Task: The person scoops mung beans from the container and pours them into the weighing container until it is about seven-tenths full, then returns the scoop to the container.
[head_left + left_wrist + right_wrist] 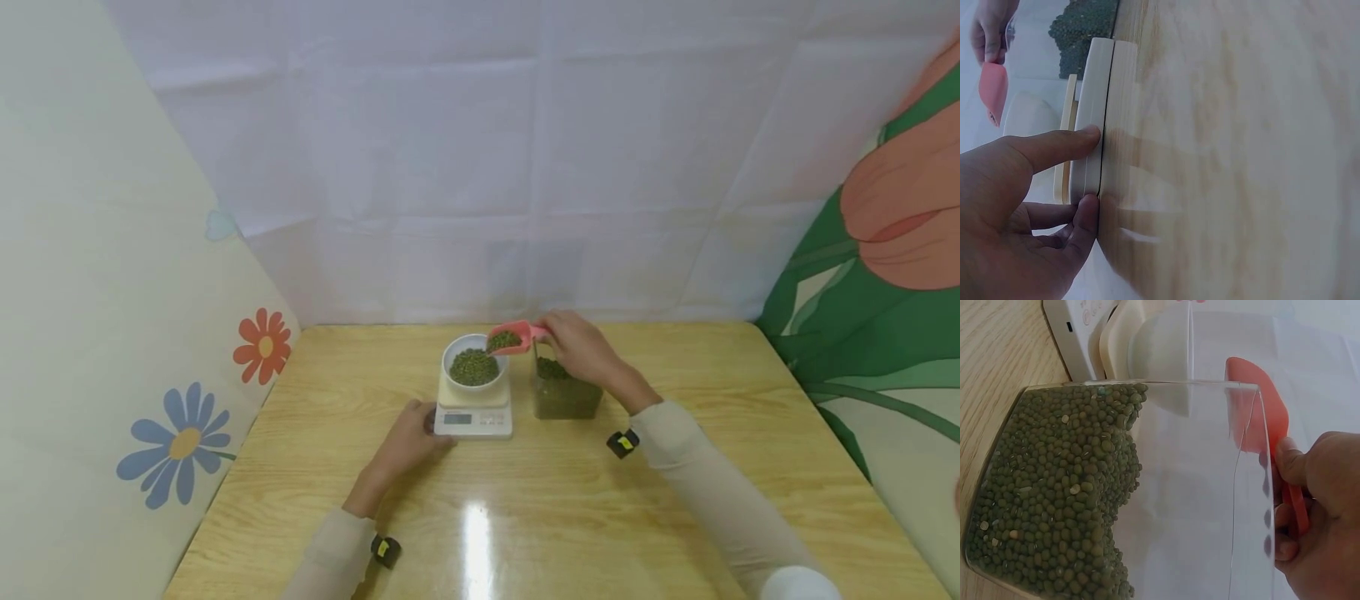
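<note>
In the head view a white bowl (475, 367) of green mung beans stands on a kitchen scale (472, 423). My left hand (412, 437) holds the scale's front left corner; in the left wrist view its thumb and fingers lie against the scale's edge (1090, 119). By its handle my right hand (581, 346) grips a pink scoop (522, 336) heaped with mung beans. The scoop's tip is at the bowl's right rim, slightly above it. Under my right hand stands a clear container (567, 400), partly filled with mung beans (1054, 494).
A wood-grain table (540, 500) carries everything. Behind it hangs a white cloth (420, 167). Flower-printed panels flank the table at left (75, 250) and right (900, 350). The container stands just right of the scale, with a narrow gap between them.
</note>
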